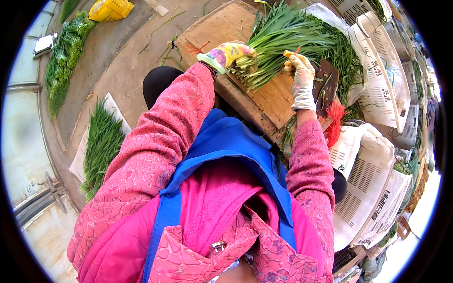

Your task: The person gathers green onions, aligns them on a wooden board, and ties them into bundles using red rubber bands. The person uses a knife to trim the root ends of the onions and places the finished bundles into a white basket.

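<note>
My left hand (233,55), in a yellow flowered glove, grips a bunch of garlic chives (283,42) near its pale cut ends. The leaves fan out to the upper right over a wooden board (272,100). Just right of the bunch, my right hand (301,76) wears a pale, stained glove. Its thumb and fingers pinch a thin red tie (298,49), mostly hidden by the fingers. Below that hand hangs a bundle of red ties (334,122). Another red tie (198,48) lies on the board's left part.
Loose greens (348,63) fill a plastic-lined place to the right, beside white plastic crates (364,184). Tied chives (102,145) lie on the floor at left, with more bundles (65,60) beyond. A yellow bag (110,10) and a small scale-like device (45,45) stand far left.
</note>
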### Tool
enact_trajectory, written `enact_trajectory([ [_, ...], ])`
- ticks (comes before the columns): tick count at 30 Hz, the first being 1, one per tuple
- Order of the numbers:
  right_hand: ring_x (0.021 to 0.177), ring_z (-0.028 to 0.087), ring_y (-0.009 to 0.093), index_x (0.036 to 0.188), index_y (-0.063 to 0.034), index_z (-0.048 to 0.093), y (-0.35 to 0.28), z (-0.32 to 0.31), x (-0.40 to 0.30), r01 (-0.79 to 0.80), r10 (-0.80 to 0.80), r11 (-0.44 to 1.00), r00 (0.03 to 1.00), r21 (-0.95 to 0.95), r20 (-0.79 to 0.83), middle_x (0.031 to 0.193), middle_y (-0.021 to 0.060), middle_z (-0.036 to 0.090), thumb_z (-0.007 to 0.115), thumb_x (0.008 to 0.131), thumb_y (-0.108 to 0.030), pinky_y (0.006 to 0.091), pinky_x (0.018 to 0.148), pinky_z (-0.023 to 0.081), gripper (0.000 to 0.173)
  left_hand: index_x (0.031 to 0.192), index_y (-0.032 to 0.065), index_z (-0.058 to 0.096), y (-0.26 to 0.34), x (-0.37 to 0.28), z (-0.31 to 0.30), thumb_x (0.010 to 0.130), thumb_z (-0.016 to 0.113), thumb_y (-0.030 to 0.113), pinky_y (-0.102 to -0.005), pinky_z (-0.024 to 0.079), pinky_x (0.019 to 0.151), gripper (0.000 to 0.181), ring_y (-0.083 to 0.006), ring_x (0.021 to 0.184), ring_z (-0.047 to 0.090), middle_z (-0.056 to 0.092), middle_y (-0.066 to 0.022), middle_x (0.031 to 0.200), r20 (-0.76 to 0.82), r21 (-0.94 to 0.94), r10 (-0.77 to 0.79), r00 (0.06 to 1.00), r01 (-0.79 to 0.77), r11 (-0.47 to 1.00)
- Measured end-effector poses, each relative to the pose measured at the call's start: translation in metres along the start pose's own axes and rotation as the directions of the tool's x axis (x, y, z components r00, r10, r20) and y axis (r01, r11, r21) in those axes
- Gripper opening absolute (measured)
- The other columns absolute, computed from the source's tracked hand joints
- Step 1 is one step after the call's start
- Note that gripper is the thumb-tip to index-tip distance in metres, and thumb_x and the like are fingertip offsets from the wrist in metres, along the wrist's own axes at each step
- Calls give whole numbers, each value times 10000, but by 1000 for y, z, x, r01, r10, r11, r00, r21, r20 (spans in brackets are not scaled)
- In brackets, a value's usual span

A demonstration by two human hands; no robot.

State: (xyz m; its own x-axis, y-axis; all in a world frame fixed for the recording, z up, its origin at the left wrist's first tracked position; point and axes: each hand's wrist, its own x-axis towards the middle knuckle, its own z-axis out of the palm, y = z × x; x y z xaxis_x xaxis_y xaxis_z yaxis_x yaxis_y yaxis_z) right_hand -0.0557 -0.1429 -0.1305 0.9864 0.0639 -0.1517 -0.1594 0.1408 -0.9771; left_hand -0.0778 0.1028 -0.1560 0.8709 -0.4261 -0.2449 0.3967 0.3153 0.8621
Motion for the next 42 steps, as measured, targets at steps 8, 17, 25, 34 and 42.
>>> enact_trajectory([
  [8, 540, 548, 77, 912, -27, 686, 17, 12, -7, -46, 44, 982, 999, 184, 14, 702, 28, 634, 610, 879, -138, 199, 497, 416, 139, 1181, 81, 582, 42, -20, 55, 938, 477, 279, -283, 538, 686, 331, -177, 771, 651, 667, -94, 1015, -248, 14, 15, 969, -12, 1000],
  [17, 755, 603, 126, 1054, -44, 575, 87, 34, 12, 413, -409, 891, 911, -189, 62, 895, 54, 653, 566, 893, -108, 289, 639, 499, 173, 1143, 25, 581, 29, 83, 113, 892, 544, 196, -363, 489, 908, 306, -265, 1087, 584, 595, -144, 1175, 470, 248, 293, 832, -443, 861],
  [25, 606, 574, 68, 876, -68, 682, 76, 64, 6, 201, -216, 891, 976, -408, 11, 685, 9, 643, 589, 872, -105, 223, 579, 469, 100, 859, 41, 647, -95, 111, 213, 734, 732, 257, -307, 445, 548, 263, -175, 647, 590, 629, -69, 737, 57, 706, -154, 986, 69, 704],
  [34, 609, 570, 83, 952, -12, 657, 69, 49, 1, 221, -200, 907, 975, -358, 93, 771, 45, 653, 544, 899, -113, 226, 578, 484, 160, 1168, 12, 529, -17, 45, 159, 763, 673, 430, -434, 464, 841, 599, -308, 985, 595, 607, -187, 1105, 74, 736, 132, 988, -144, 661],
  [42, 549, 583, 90, 847, -36, 685, 35, 60, -3, 36, -13, 958, 996, -285, 83, 654, 30, 636, 587, 848, -137, 237, 529, 472, 141, 986, 54, 671, -25, 37, -73, 859, 495, 425, -399, 480, 817, 430, -283, 952, 630, 658, -175, 1005, -736, 557, 112, 668, 502, 662],
])
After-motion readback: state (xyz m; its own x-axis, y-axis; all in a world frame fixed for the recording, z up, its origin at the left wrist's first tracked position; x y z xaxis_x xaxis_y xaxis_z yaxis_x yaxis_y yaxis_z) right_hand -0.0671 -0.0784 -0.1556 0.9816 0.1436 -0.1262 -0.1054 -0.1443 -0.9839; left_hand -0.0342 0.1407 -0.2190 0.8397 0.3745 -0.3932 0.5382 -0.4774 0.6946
